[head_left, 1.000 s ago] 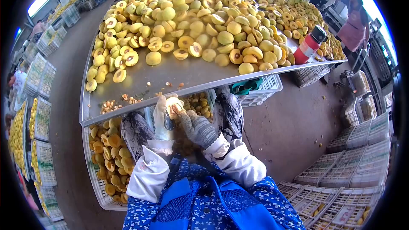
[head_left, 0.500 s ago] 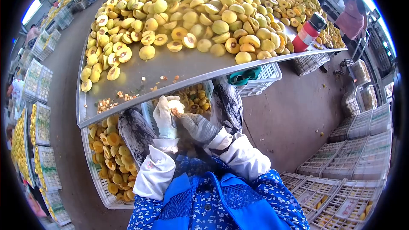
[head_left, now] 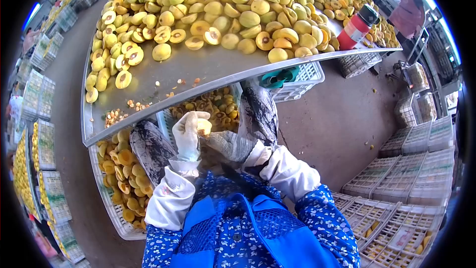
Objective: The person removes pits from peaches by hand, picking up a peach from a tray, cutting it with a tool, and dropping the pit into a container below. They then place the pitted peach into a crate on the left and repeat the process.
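Observation:
My left hand, in a white glove, holds a yellow peach half between thumb and fingers above my lap. Close against it on the right is my right hand in a grey knitted glove, its fingers curled closed. What those fingers grip is hidden. Beyond both hands, between my knees, a crate contains yellow peach halves. On the metal table ahead lies a big heap of peach halves, several showing brown stones. Small stone fragments lie near the table's front edge.
A white crate of hollowed peach halves stands left of my leg. A red bottle is at the table's right edge. Another crate holds green cloth. Stacked crates line the right. A person stands far right.
The peach half has turned in my left hand, so its brownish centre no longer faces up. My right hand has tilted and shifted slightly left. The whole view has moved a little.

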Available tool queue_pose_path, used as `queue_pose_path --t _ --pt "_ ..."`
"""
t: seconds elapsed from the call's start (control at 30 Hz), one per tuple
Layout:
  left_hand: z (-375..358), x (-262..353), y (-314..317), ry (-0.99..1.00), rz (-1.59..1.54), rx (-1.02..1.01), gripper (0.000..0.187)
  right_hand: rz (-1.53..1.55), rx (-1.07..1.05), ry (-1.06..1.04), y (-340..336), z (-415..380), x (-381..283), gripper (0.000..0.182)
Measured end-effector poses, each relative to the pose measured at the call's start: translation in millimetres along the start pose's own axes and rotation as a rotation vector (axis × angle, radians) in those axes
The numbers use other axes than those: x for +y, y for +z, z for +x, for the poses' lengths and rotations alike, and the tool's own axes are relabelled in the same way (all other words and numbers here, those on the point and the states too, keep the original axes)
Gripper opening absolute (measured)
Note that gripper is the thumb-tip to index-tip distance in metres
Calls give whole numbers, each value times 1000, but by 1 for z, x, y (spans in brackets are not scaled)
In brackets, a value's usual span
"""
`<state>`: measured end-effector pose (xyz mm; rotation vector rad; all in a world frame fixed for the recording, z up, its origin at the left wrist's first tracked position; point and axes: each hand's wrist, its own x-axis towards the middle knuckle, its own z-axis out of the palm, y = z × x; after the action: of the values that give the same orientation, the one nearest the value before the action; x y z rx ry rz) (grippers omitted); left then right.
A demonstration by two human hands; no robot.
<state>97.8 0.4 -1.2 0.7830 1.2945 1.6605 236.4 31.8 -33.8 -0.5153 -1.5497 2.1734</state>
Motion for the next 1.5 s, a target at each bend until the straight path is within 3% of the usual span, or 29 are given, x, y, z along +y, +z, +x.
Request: queue_pose_path --t 0.03,0.1,0.13,0.23,0.27,0.3,0.4,0.43,0.53,0.63,0.67,0.7,0.77,0.83,0.87,0.9,0.93,0.97,1.03,1.07,1.1,1.13,1.17,1.23,1.3,1.37,1.43,1.47,1.5 --pt "0 -4 1 -15 -54 42 29 16 17 -98 5 3 11 33" --pt "-2 -10 2 -49 -158 125 30 256 89 -7 14 5 32 31" --pt "-5 -7 6 -60 -195 167 27 188 56 -47 14 5 35 30" --pt "-8 2 18 -37 -164 246 25 540 168 306 31 -5 2 37" --pt "-7 -3 20 4 -117 272 24 515 216 345 43 -14 -40 42" --pt "-6 -9 18 50 -71 294 23 513 161 389 39 -14 -42 44" --pt "-14 -12 11 34 -71 182 25 474 27 262 19 -15 3 36" --pt "-14 -16 6 50 -25 137 29 302 18 184 15 -11 -1 34" --pt "-18 -8 6 268 280 -16 23 -178 -162 310 -3 -19 -54 29" --pt "-20 4 5 288 252 -93 24 152 -208 414 10 -29 -59 35" --pt "-17 -2 1 274 185 -94 23 230 -245 454 13 -32 -56 39" --pt "-21 13 13 131 9 -15 23 617 -409 413 17 -27 -32 45" --pt "-21 19 10 -53 -205 -65 30 528 -280 313 27 -26 -13 48" --pt "-21 26 5 -173 -225 -57 41 581 -135 319 37 -18 -2 49" --pt "-14 12 -7 -204 -513 -119 42 608 -69 338 43 -19 3 50" --pt "-21 24 1 -319 -719 119 42 640 -40 322 48 -21 -6 51" --pt "-19 18 -19 -293 -606 204 40 672 -12 304 54 -23 -15 52" --pt "-20 11 -51 -274 -486 300 38 708 116 440 63 -18 -33 53" --pt "-28 22 -103 -41 177 405 29 390 127 667 39 -8 -11 44" --pt "-32 28 -134 -42 508 399 24 459 131 647 26 -8 11 45" --pt "-31 36 -161 240 1118 358 20 523 142 626 14 -11 36 47" --pt "-26 58 -160 369 1258 386 20 542 26 481 7 -12 55 52" --pt "-10 83 -155 501 1402 395 23 474 21 518 11 -7 52 52" --pt "41 102 -151 555 1456 439 32 320 23 562 16 5 34 53" --pt "103 111 -149 472 1626 457 42 270 75 622 17 12 32 49" --pt "165 110 -156 134 1901 454 55 270 101 633 13 13 41 54" --pt "206 96 -170 -72 2110 325 64 310 112 637 6 16 54 50" --pt "215 86 -170 -204 2046 220 63 288 139 635 8 15 48 48" --pt "217 80 -161 -157 1899 208 57 267 170 632 9 16 44 47"
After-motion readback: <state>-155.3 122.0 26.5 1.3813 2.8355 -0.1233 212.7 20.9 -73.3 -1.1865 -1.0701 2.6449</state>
